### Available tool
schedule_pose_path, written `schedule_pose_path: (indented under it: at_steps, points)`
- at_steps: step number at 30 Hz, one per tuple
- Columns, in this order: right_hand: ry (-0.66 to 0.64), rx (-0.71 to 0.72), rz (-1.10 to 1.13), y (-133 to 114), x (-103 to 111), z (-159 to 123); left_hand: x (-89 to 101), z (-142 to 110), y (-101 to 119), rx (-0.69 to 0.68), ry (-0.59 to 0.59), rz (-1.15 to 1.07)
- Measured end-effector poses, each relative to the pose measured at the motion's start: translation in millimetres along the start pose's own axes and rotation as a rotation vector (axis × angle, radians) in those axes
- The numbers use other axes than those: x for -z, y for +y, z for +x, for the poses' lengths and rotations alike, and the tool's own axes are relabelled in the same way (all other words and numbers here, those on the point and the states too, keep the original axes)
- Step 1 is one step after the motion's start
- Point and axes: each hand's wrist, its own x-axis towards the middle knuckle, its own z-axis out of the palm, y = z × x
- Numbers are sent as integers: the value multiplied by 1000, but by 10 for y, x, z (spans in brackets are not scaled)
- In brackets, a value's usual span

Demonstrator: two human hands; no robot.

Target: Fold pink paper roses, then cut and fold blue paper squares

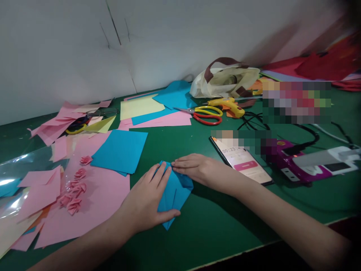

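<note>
A folded blue paper (175, 194) lies on the green table between my hands, its lower corner pointing toward me. My left hand (150, 201) rests flat over its left side, fingers stretched out and thumb apart. At the paper's upper edge, the fingers of my right hand (197, 168) are held together against a raised flap; its thumb is hidden. Left of the hands, a stack of blue paper squares (121, 150) overlaps a large pink sheet (109, 199). Several pink paper roses (75, 190) sit on that sheet.
Scissors (207, 114) and a yellow glue gun (227, 105) lie behind my hands. A phone (242, 162) and a purple power strip (304, 162) with cables are at the right. Cloth bag (222, 88) stands near the wall. Pink scraps (62, 120) and clear plastic (17, 165) lie left.
</note>
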Motion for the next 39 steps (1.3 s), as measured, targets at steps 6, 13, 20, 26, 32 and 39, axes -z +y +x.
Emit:
schedule_pose_path:
  at_steps: [6, 13, 20, 26, 32, 39]
  points:
    - [5, 4, 11, 7, -9, -7, 11, -5, 8, 15, -5, -18]
    - [-14, -12, 28, 12, 39, 10, 71, 19, -2, 78, -61, -88]
    - [-39, 4, 1, -12, 94, 28, 74, 37, -42, 97, -34, -155]
    - [-75, 18, -51, -11, 65, 4, 71, 28, -18, 115, -56, -120]
    - [-88, -18, -84, -26, 62, -3, 102, 41, -7, 112, -85, -113]
    - [-72, -96, -27, -93, 110, -16, 97, 40, -2, 106, -72, -103]
